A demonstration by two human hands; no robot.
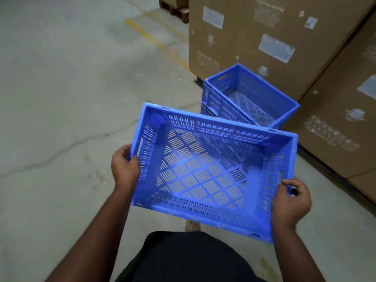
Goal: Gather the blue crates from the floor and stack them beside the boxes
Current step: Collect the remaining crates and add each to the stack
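Carried blue crate (205, 176): held above the concrete floor (61, 98), open side up, slightly skewed, slotted base and perforated walls visible. Nothing is seen inside it.

Left hand (125, 166): grips the crate's left short end, fingers curled round the rim by the handle slot, thumb on top.

Right hand (290, 202): grips the opposite short end, fingers wrapped over the rim, thumb lying along the top edge.

Stacked blue crates (250, 96): standing on the floor ahead and to the right of the carried crate, the upper one nested on at least one below; exact count cannot be told. The stack stands just beside the large cardboard boxes (274, 37), which bear white labels.

Yellow floor line (154, 40): runs diagonally at upper centre. A wooden pallet (175, 9) shows at the top edge.
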